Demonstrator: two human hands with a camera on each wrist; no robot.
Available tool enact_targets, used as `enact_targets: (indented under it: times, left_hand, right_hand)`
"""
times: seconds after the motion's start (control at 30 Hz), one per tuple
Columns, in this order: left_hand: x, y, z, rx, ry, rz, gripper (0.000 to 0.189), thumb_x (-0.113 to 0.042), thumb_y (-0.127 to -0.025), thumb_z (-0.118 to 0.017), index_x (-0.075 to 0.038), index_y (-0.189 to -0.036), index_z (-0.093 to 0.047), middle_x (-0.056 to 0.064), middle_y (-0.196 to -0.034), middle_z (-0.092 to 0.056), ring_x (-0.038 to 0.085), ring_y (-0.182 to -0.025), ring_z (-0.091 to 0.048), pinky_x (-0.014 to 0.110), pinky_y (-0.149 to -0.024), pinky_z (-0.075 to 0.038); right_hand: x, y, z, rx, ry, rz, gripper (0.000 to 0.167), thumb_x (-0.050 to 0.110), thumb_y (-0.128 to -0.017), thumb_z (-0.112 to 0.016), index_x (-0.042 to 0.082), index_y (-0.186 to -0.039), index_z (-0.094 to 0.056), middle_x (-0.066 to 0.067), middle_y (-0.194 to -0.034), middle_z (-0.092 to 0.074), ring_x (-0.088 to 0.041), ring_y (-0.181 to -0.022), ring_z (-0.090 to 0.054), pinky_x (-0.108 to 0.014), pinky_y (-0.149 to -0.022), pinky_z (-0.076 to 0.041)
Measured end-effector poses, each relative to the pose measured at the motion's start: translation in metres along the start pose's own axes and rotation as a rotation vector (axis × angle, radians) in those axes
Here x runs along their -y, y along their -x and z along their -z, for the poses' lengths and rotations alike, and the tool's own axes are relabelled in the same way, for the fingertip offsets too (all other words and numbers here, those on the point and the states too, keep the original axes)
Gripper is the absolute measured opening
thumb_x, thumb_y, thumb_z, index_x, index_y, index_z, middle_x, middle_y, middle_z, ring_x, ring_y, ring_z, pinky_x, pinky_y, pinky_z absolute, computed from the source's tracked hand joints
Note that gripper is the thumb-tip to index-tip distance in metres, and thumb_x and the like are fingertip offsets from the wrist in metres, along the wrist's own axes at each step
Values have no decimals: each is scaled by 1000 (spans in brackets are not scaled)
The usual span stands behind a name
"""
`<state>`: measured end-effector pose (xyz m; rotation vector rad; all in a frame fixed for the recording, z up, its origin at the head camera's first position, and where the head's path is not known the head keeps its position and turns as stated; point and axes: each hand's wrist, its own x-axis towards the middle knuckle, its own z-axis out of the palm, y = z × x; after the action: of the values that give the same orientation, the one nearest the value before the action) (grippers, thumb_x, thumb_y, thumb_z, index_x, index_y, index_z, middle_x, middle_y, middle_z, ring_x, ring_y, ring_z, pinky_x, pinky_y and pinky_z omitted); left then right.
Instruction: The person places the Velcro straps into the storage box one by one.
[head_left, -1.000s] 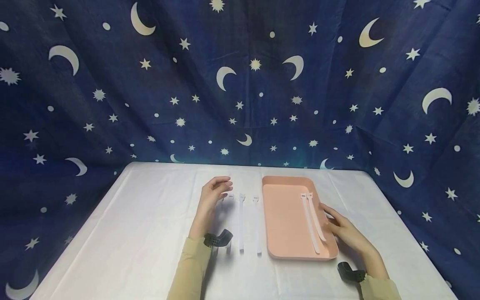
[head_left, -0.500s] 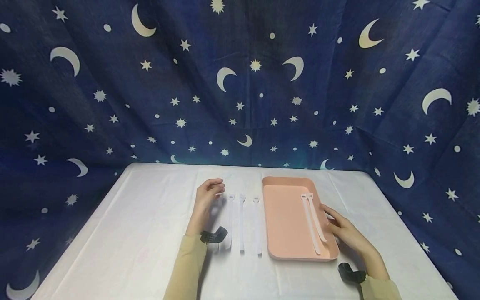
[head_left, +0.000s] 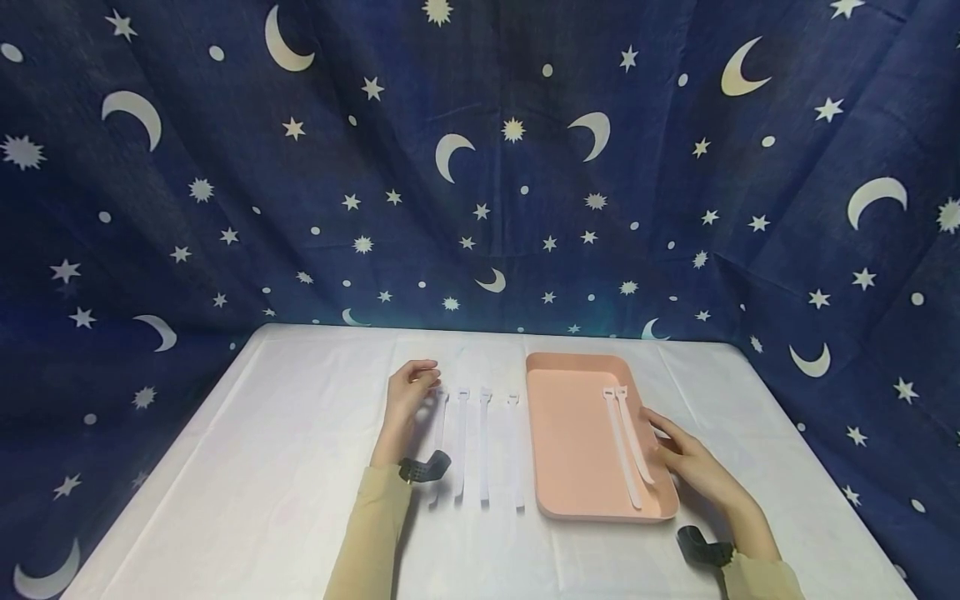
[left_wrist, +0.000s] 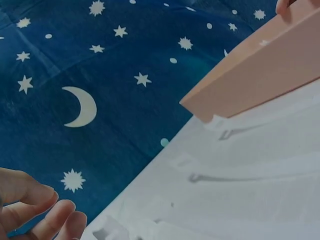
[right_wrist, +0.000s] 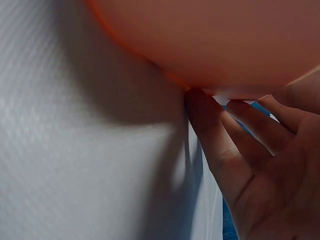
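Observation:
My left hand [head_left: 407,402] hovers beside the leftmost white cable tie [head_left: 440,423], with fingers loosely bent and nothing between them. In the left wrist view the fingertips [left_wrist: 64,210] sit close together, near the pale head of a tie. Several such ties lie side by side on the white table, heads away from me, among them one tie [head_left: 484,450] in the middle and one tie [head_left: 516,454] nearest the tray. My right hand [head_left: 693,467] holds the right wall of the pink tray [head_left: 570,442]. Two ties [head_left: 622,450] rest inside along its right side.
White cloth covers the table [head_left: 285,467]. Behind it hangs a dark blue curtain [head_left: 420,225] with moons and stars. A black band [head_left: 425,467] is on the left wrist and another band [head_left: 703,547] on the right.
My left hand has moved left and slightly toward me, uncovering the leftmost ties. The right hand and the tray have stayed where they were.

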<state>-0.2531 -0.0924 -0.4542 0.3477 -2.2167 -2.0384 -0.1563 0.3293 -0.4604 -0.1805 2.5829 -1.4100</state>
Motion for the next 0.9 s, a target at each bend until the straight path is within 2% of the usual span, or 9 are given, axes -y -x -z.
enact_targets:
  times: [0.07, 0.17, 0.3, 0.47, 0.67, 0.83, 0.9]
  left_hand:
    - [3, -2, 0, -11, -12, -1, 23, -7, -88, -62, -2, -110, -66, 7, -90, -67, 22, -86, -70, 37, -82, -55]
    - [6, -3, 0, -26, -46, -3, 22, -7, -88, -62, -2, -109, -66, 10, -93, -67, 26, -90, -69, 32, -77, -54]
    - [9, -4, 0, -33, -101, -9, 22, -9, -88, -62, -3, -108, -67, 11, -92, -67, 23, -84, -66, 24, -68, -50]
    - [13, -5, 0, -27, -142, -16, 21, -8, -87, -62, -2, -107, -67, 9, -88, -65, 20, -77, -63, 21, -63, -48]
    - [19, -8, 2, -5, -166, -8, 22, -10, -87, -63, -3, -107, -67, 10, -89, -66, 18, -77, -61, 22, -63, -49]
    - [23, -8, 5, 46, -225, -7, 24, -11, -87, -63, -4, -109, -66, 12, -94, -68, 16, -77, -62, 23, -65, -51]
    - [23, -7, 5, 65, -253, -21, 24, -10, -86, -62, -4, -109, -66, 13, -94, -69, 16, -76, -63, 23, -64, -51]
  right_hand:
    - [0, 0, 0, -1, 0, -1, 62, 15, -97, -52, 6, -152, -24, -25, -157, -20, -52, -135, -34, -26, -89, -49]
    - [-1, 0, -1, -4, 6, -1, 62, 14, -97, -51, 6, -152, -23, -26, -157, -20, -53, -135, -34, -39, -94, -50]
    - [-1, -1, 0, -3, 3, -3, 62, 15, -98, -51, 6, -152, -23, -26, -157, -20, -53, -135, -33, -52, -98, -47]
    - [-1, -1, 0, 2, -9, -8, 62, 17, -98, -51, 7, -152, -22, -26, -157, -17, -53, -137, -30, -58, -100, -44]
    - [0, -1, 0, -1, -3, -3, 62, 16, -98, -51, 6, -152, -22, -27, -157, -19, -53, -136, -32, -51, -98, -47]
    - [-1, -2, 1, 5, -11, 6, 62, 16, -98, -51, 5, -152, -23, -27, -156, -19, -52, -136, -33, -27, -90, -49]
    - [-1, -1, 0, 4, -12, 4, 62, 16, -98, -52, 6, -152, -23, -26, -157, -20, -52, -136, -34, -22, -88, -47]
